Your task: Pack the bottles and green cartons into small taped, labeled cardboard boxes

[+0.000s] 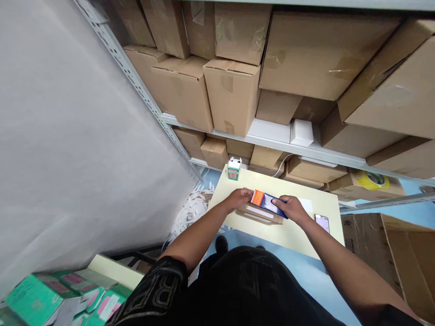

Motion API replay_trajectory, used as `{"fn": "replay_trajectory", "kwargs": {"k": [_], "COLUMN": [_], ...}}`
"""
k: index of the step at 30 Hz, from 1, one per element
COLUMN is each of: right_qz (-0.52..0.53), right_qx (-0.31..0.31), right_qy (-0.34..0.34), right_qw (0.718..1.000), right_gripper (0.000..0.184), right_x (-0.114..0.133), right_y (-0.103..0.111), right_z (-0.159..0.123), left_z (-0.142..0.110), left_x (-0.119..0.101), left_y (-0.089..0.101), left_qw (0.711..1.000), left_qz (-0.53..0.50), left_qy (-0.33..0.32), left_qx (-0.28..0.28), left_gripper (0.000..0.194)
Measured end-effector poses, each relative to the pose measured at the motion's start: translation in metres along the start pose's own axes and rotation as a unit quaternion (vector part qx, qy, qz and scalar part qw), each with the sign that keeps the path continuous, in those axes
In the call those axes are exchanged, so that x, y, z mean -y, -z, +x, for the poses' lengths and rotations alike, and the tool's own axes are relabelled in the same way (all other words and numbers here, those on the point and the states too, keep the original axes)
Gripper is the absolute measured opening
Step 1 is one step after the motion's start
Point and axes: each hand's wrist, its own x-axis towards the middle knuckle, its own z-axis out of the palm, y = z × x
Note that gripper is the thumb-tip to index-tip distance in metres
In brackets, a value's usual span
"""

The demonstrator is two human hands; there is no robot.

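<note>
A small flat brown cardboard parcel (258, 213) lies on a pale yellow table (299, 231). My left hand (239, 198) rests on its left end, fingers curled over the edge. My right hand (292, 208) grips a blue tape dispenser with an orange end (267, 200) and presses it onto the top of the parcel. The orange end sits next to my left hand's fingers.
A small green and white box (234, 168) stands at the table's far left corner; a phone (322, 222) lies at its right. Metal shelves (272, 142) full of cardboard boxes rise behind. An open carton (404, 258) is at right, green boxes (50, 299) at lower left, paper strips (193, 208) on the floor.
</note>
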Motion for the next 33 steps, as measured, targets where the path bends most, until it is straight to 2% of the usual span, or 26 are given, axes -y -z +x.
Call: {"fn": "replay_trajectory", "kwargs": {"k": [6,9,13,16,19,27,33], "right_qz": [-0.032,-0.077,-0.116,-0.128,-0.147,-0.218,-0.219], "right_qx": [0.020,0.044,0.065,0.069,0.070,0.065,0.069], "right_qy": [-0.019,-0.022,-0.025,-0.043,-0.050,-0.062,-0.089], "right_qw": [0.999,0.996,0.991,0.988,0.985,0.972,0.969], "right_gripper": [0.067,0.065,0.064,0.064,0.064,0.061,0.062], "right_x": [0.009,0.018,0.029,0.031,0.032,0.045,0.051], "right_y": [0.000,0.003,0.008,0.011,0.010,-0.002,-0.004], "right_z": [0.003,0.006,0.007,0.005,0.002,0.007,0.009], "left_z": [0.003,0.005,0.000,-0.005,-0.005,0.017,0.021], "left_x": [0.005,0.007,0.009,0.013,0.023,0.061,0.075], "left_y": [-0.007,-0.002,0.022,0.044,0.054,0.044,0.022], "left_qw": [0.998,0.995,0.989,0.983,0.981,0.977,0.960], "left_qz": [0.016,0.042,0.079,0.108,0.126,0.136,0.188], "left_qy": [-0.017,-0.024,-0.024,0.001,0.013,0.042,0.081], "left_qx": [-0.065,-0.092,-0.122,-0.150,-0.148,-0.161,-0.191], "left_gripper": [0.024,0.019,0.016,0.014,0.014,0.014,0.016]}}
